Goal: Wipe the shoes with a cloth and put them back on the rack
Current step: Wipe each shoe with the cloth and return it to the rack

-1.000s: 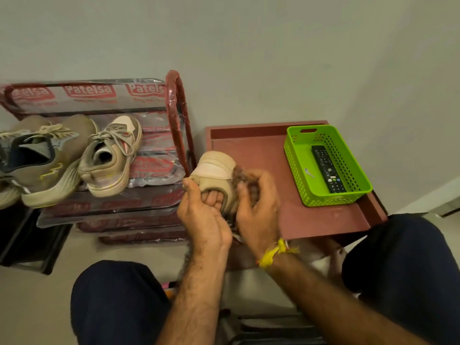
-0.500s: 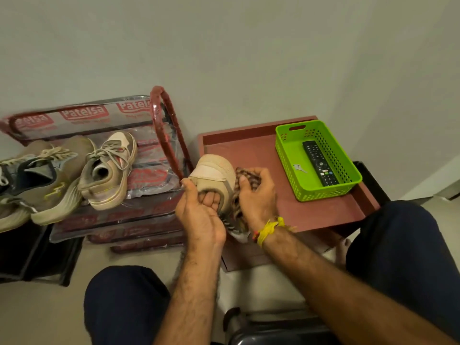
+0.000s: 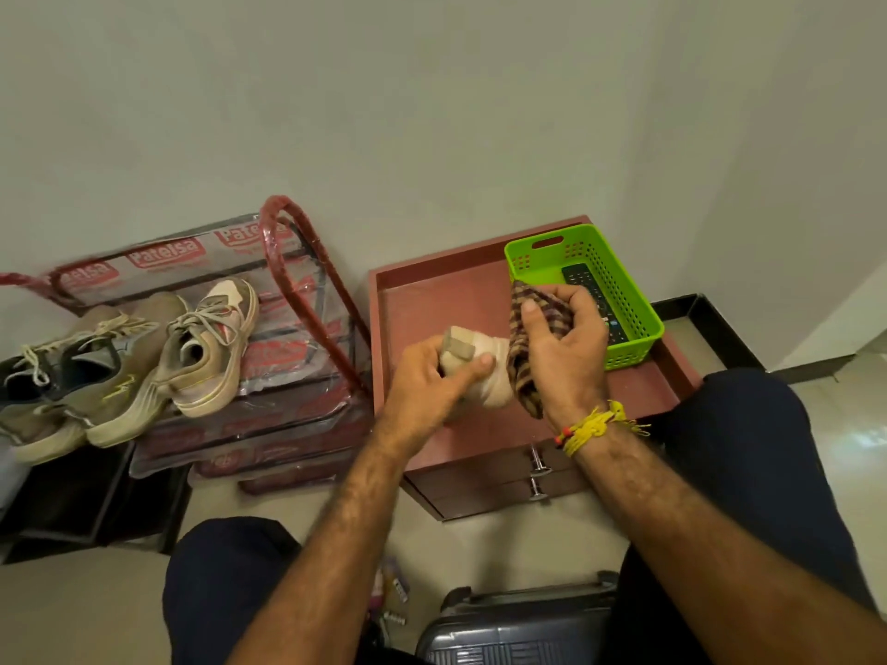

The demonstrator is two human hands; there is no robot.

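Beige shoes (image 3: pixel 211 348) wait on the plastic-wrapped rack (image 3: pixel 307 300) at left as I watch remotely. Over the red tabletop (image 3: pixel 432 300), the left hand (image 3: pixel 427 391) grips a beige shoe (image 3: pixel 485 371), now turned so a different side faces up; the right hand (image 3: pixel 566 348), clutching the checked cloth (image 3: pixel 523 367), has lifted off it toward the green basket (image 3: pixel 624 300). Wiping probably resumes on a fresh face.

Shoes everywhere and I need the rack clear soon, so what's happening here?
A seated person is cleaning shoes. The left hand grips a beige shoe over the red-brown cabinet, while the right hand holds a checked cloth against it. Other shoes sit on the rack; this one has not gone back yet.
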